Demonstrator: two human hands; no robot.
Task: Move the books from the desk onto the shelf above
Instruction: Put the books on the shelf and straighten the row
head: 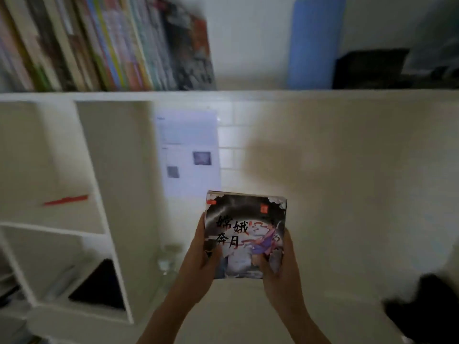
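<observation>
While the shelf [248, 95] overhead has a free gap right of its leaning row of books [106, 43], the illustrated book [244, 234] is mid-carry well below, left hand [198, 261] and right hand [278, 264] fingers clamped on its lower edges, so next it likely needs raising into that gap.

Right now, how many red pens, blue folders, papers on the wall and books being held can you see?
Red pen: 1
Blue folder: 1
Paper on the wall: 1
Stack of books held between left hand and right hand: 1, number of books inside unclear
Total: 4
</observation>
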